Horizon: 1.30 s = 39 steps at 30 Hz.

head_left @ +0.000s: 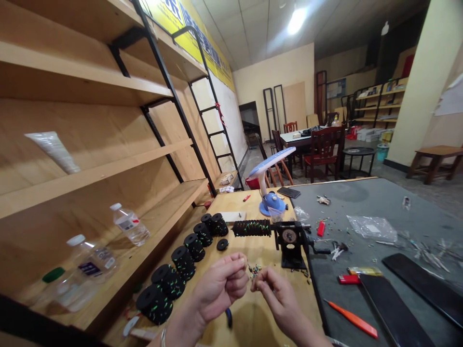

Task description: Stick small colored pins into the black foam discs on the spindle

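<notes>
My left hand [224, 284] is closed in a pinch above the wooden table, its thumb pressed to the fingers. Facing it, my right hand [278, 296] also pinches, fingers curled. Whatever either holds is too small or hidden to make out. Between and just beyond the hands lies a small pile of coloured bits [255, 271]. Behind them stands a black hand-cranked winder [290, 241]. On its shaft sits a black ribbed roll [252, 228] with green and orange specks. A dark blue curved handle [229, 318] shows partly under my left hand.
Several black rolls with green specks [155, 304] line the left table edge, near a black disc [222, 245]. A blue lamp [272, 202] stands at the back. The grey mat [347, 202] bears an orange pen-like tool [352, 319], lighters and plastic bags. Shelves with bottles [130, 225] flank the left.
</notes>
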Available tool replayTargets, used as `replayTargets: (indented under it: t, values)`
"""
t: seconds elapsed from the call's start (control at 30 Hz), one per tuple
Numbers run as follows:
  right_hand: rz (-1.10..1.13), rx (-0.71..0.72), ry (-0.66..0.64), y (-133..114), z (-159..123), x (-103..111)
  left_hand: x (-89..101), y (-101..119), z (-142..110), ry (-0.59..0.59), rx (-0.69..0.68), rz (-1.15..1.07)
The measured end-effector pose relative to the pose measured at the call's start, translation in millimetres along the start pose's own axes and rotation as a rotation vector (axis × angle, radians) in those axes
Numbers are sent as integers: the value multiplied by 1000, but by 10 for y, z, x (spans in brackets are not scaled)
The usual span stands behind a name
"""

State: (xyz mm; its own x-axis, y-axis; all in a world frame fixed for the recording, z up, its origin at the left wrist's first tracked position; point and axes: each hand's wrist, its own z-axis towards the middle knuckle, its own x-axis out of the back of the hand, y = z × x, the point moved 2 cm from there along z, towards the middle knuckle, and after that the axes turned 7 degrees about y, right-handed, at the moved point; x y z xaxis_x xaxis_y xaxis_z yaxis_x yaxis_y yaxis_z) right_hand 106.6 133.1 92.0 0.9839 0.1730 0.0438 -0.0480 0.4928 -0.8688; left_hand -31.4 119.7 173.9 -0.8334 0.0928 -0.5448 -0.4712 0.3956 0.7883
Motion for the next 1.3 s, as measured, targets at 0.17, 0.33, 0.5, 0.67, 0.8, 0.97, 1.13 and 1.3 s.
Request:
replayTargets:
  t: [0.17, 0.33, 0.5, 0.67, 0.8, 0.97, 1.13, 1.3]
  values:
    - [-52, 5, 6, -42, -11, 53, -14, -27, 19, -26, 1, 41]
    - [-32, 43, 46, -162, 42, 88, -27, -31, 12, -20, 25, 83]
    - [-76, 68, 82, -202, 107, 68, -34, -43, 12, -32, 21, 65]
    - [-62, 49, 84, -195, 110, 50, -33, -68, 19, -42, 31, 39]
    - [-52, 45, 70, -183, 84, 52, -14, -83, 38, -30, 22, 26]
    - [-48, 33, 59, -151, 62, 56, -22, -71, 40, -22, 14, 39]
    - [-3, 7, 45, -106, 47, 61, -30, -42, 33, -2, 9, 47]
    - [41, -40, 52, 2, 7, 42, -11, -58, 49, -18, 13, 54]
